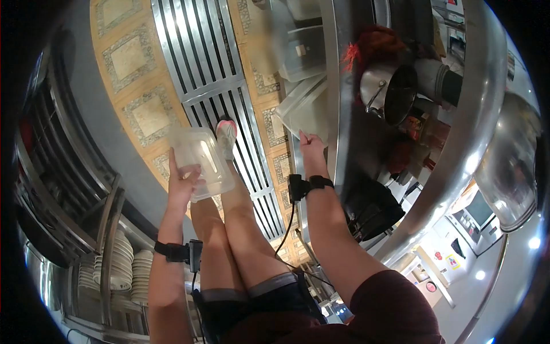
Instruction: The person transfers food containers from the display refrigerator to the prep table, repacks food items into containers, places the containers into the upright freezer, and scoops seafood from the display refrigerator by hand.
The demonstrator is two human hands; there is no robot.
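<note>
My left hand (182, 182) grips the near-left side of a clear rectangular plastic container (216, 166), its fingers showing against the plastic. The container hangs above the floor, in front of my legs. My right hand (312, 148) is closed at the near corner of another translucent plastic container (306, 106), which is on the low level beside the steel counter. Just beyond that one lies a further clear plastic bin (303, 54). The fingertips of my right hand are partly hidden, but they seem to pinch the container's edge.
A slotted metal drain grate (215, 74) runs along the tiled floor (129, 60). Stacked plates (117, 261) stand on a steel rack at left. To the right, a metal pot (395, 92), a red mesh bag (381, 49) and a black bag-like item (372, 212) sit by a steel counter edge (464, 166).
</note>
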